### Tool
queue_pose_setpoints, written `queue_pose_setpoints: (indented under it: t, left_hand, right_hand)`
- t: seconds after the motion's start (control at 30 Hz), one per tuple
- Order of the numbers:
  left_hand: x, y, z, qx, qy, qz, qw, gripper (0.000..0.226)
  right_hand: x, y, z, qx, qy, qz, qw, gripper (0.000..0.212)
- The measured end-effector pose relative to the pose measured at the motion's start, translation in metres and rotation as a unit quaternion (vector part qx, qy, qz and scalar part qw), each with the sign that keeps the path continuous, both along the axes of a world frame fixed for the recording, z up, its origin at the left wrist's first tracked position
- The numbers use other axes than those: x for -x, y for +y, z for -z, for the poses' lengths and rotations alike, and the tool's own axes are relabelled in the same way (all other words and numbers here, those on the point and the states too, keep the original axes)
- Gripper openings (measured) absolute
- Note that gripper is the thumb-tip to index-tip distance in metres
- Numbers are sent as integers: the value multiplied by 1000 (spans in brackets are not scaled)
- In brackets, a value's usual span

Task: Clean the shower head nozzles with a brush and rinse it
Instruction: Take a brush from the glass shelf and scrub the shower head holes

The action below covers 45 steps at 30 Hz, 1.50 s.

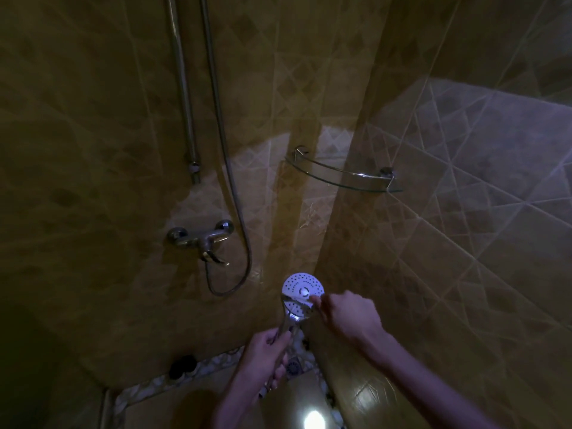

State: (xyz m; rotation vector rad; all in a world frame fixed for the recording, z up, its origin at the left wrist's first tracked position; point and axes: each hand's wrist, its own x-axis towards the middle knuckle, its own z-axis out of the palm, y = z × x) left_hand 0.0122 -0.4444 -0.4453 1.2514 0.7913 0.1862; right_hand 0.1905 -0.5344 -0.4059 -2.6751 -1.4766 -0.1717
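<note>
A round white shower head (301,286) with rows of small dark nozzles faces up at me, low in the middle of the view. My left hand (264,351) is closed around its chrome handle just below the head. My right hand (349,314) holds a thin brush (301,304) that lies across the lower half of the nozzle face. The brush is blurred and partly hidden by my fingers. A metal hose (230,181) runs from the tap up the wall.
A chrome mixer tap (201,239) is on the left tiled wall, under a vertical rail (184,97). A glass corner shelf (343,174) hangs at the back right. A floor drain (294,365) and a dark round object (182,365) lie below. The room is dim.
</note>
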Motion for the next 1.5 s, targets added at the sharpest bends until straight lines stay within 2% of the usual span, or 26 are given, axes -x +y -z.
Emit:
queue_pose_setpoints:
  t: [0.13,0.23,0.4,0.6,0.67,0.8,0.87,0.93,1.07,1.17,1.23,1.3,1.4,1.5]
  left_hand:
    - [0,0,0,-10,-3,9,1000,20]
    - [-4,-2,0,-14,-11,18,1000,20]
    - [-4,3,2,-13,-7,4,1000,21]
    - [-9,3,3,-10,-13,7,1000,21]
    - [-12,4,3,-8,-15,6,1000,22]
    - [-13,7,7,15,-17,-9,1000,24]
    - [-15,7,8,18,-19,-5,1000,24]
    - [-17,5,8,17,-15,-1,1000,24]
    - [-24,4,6,23,-14,8,1000,21]
    - [-27,7,6,35,-14,5,999,21]
    - [-29,8,8,36,-11,2,999,23]
    - [-29,8,9,37,-9,1,999,23]
    - [-31,6,9,49,-9,6,999,23]
    - [-34,6,5,58,-19,8,998,21]
  right_hand:
    - [-26,1,-16,20,0,48,999,66]
    - [-39,2,-27,-4,12,90,996,64]
    - [0,-12,3,8,18,-12,1000,67]
    - [-39,-4,-18,-12,34,103,994,65]
    - [-38,-7,-13,-29,48,97,994,62]
    - [-2,-22,22,-39,42,22,998,63]
    - [-4,-26,26,-53,35,38,997,60]
    - [-23,-23,20,-56,66,82,993,58]
    - [-49,-18,6,-91,187,155,966,51]
    - [-39,-27,20,-104,150,145,972,50]
    - [-24,-36,35,-89,104,109,985,54]
    - [-15,-42,43,-72,97,82,989,56]
    - [-29,-39,38,-106,145,111,978,47]
    - [-44,-34,24,-173,237,151,944,45]
